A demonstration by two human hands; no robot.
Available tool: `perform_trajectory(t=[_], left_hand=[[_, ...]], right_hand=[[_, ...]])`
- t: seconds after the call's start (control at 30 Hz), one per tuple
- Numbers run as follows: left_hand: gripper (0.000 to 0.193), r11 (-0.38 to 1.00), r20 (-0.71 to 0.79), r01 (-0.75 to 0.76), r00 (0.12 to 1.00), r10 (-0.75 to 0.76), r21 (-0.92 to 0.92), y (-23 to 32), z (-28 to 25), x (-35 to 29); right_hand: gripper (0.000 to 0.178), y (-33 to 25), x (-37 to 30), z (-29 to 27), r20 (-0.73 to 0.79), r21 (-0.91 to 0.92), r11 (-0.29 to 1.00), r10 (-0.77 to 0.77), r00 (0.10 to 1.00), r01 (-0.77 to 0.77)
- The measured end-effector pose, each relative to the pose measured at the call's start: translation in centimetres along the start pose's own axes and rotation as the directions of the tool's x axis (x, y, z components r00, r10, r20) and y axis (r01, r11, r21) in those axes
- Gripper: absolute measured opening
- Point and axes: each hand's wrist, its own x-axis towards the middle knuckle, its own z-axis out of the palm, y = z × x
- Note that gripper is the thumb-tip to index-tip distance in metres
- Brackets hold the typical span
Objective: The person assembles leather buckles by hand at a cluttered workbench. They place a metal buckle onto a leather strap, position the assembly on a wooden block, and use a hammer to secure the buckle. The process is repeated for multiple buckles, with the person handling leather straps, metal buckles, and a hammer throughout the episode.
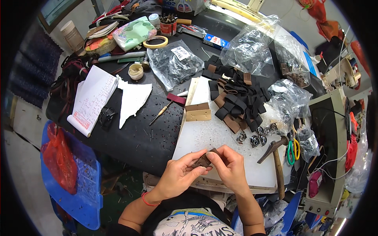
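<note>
Over the near edge of the white work board point(197, 137), I pinch a small dark brown strap piece point(203, 161) between both hands. My left hand point(178, 176) supports it from the left with curled fingers. The thumb and fingers of my right hand point(231, 170) close on its right end. Much of the piece is hidden by my fingers. Beyond them lies a brown folded piece with small holes point(198, 113). A heap of black and brown elastic-looking strap pieces point(236, 100) covers the board's far right, with several dark metal rings or buckles point(258, 138) at its near side.
A hammer point(278, 169) rests at the board's right edge, beside scissors with green and yellow handles point(291, 151). An awl point(160, 113), a notebook point(90, 100), white scrap point(132, 100) and bagged parts point(173, 63) occupy the black table. A blue chair point(88, 185) stands left.
</note>
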Motion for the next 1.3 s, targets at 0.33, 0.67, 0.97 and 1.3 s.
perform_trajectory(t=[0.33,0.67,0.97,1.3], left_hand=[[0.041,0.982,0.007,0.022,1.000,-0.021,-0.187,-0.3,-0.3,-0.3],[0.035,0.973,-0.058,0.011,0.998,-0.025,-0.230,-0.6,0.0,-0.2],[0.035,0.919,0.013,0.225,0.972,-0.234,-0.323,2.1,-0.4,-0.3],[0.036,0.893,0.149,0.320,0.946,-0.287,-0.315,1.9,-1.1,-0.5]], right_hand=[[0.018,0.1,-0.9,0.7,-0.084,0.090,0.996,-0.002,0.996,0.009],[0.009,-0.7,-2.3,1.6,-0.112,-0.278,0.887,-0.412,0.904,0.370],[0.013,-0.8,-2.0,1.5,-0.142,-0.367,0.866,-0.414,0.899,0.341],[0.012,1.2,-3.1,0.3,-0.127,-0.037,0.953,-0.302,0.945,0.299]])
